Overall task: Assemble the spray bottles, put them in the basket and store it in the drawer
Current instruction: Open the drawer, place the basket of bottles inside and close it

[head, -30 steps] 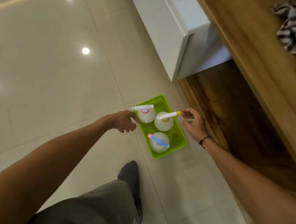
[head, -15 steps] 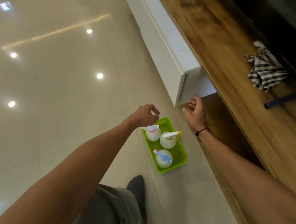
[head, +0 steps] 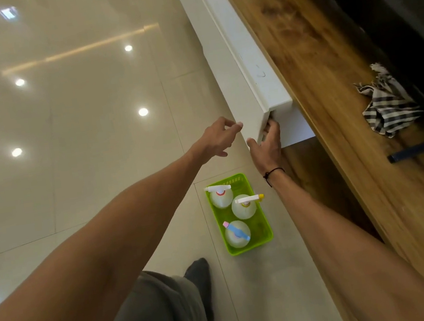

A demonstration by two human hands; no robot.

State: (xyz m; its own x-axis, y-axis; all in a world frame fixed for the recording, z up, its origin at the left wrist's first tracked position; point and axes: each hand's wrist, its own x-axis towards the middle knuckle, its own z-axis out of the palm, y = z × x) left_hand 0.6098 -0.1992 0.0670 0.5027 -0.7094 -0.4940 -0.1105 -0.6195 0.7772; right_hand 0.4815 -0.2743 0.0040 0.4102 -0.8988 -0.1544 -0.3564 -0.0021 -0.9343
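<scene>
The white drawer (head: 233, 55) runs lengthwise along the wooden cabinet (head: 332, 87), its near end nearest the person. Below that end, on the floor (head: 67, 154), lies the green basket (head: 267, 231), long axis running away from the person, with three spray bottles (head: 243, 206) upright inside, nozzles pointing sideways. The right hand (head: 267, 143) is curled around the drawer's near end, fingers tucked behind it. The left hand (head: 217, 139) hovers just beside the drawer front, fingers loosely spread, holding nothing.

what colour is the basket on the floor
Bright lime green basket, holding three spray bottles; clearest in the head view.
</scene>
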